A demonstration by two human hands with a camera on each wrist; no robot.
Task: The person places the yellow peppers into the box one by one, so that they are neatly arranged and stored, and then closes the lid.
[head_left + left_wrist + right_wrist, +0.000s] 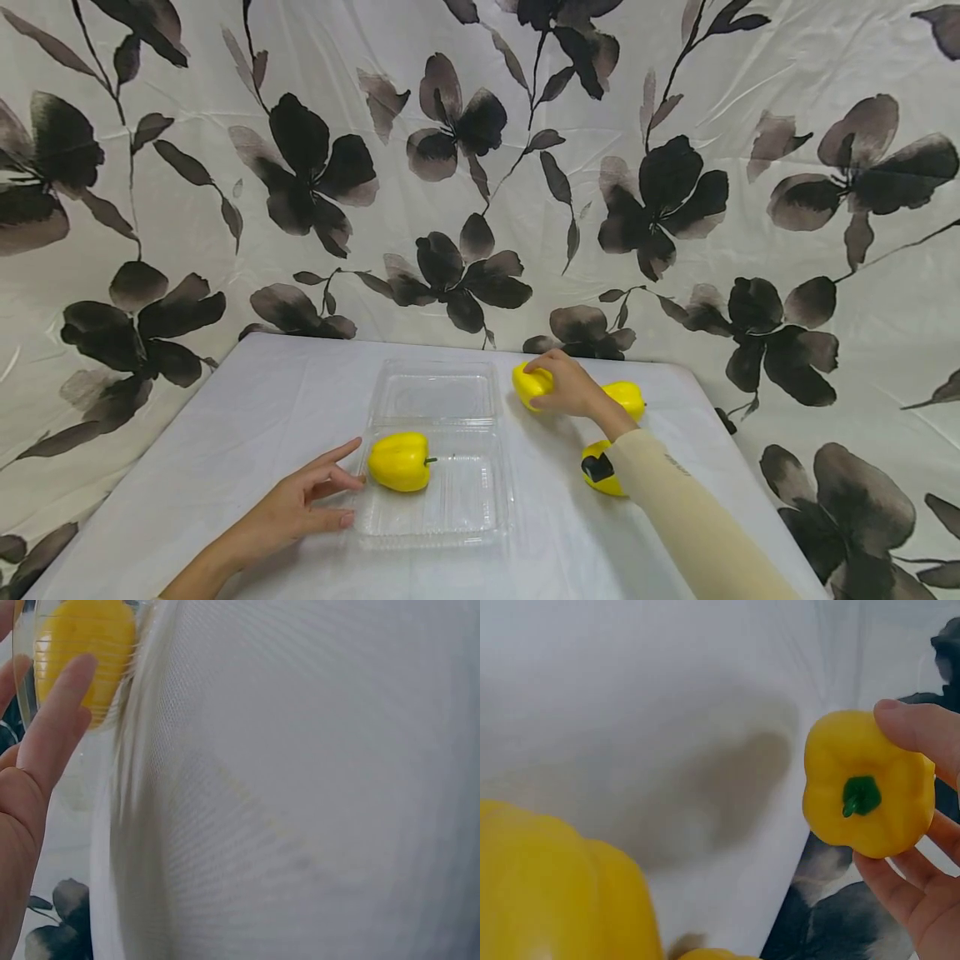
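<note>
A yellow bell pepper lies on its side in the left part of a clear plastic clamshell box, its stem toward the right. My left hand is at the box's left edge, fingers extended and fingertips right at the wall. Through that wall the pepper shows in the left wrist view, behind a finger of the left hand. My right hand grips another yellow bell pepper to the right of the box's lid, thumb and fingers around its sides. Its green stem faces the right wrist camera.
Two more yellow bell peppers lie to the right: one behind the right wrist, one partly covered by the right sleeve. The box's lid lies folded back. A white cloth covers the table; a floral curtain hangs behind.
</note>
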